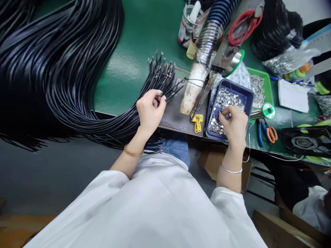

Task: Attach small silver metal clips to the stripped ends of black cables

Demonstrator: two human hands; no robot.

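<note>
Black cables [77, 65] sweep across the green table, and their stripped ends fan out near the middle. Over these ends is my left hand [151, 110], its thumb and index finger pinched on a black cable. At the right, my right hand [234, 125] reaches into a blue tray [248, 98] of small silvery metal parts [227, 100]. Its fingertips are pressed together; whatever lies between them is too small to name. Between my hands, a duct nozzle [191, 93] wrapped in white points down toward a yellow clip [197, 123] at the table's edge.
Behind the duct stands a plastic cup [190, 26]. A green tray [267, 89], a solder spool [269, 111], pliers [266, 132], a notepad [293, 95] and a black fan [306, 142] are at the right. Another person's white sleeve [311, 208] shows at lower right.
</note>
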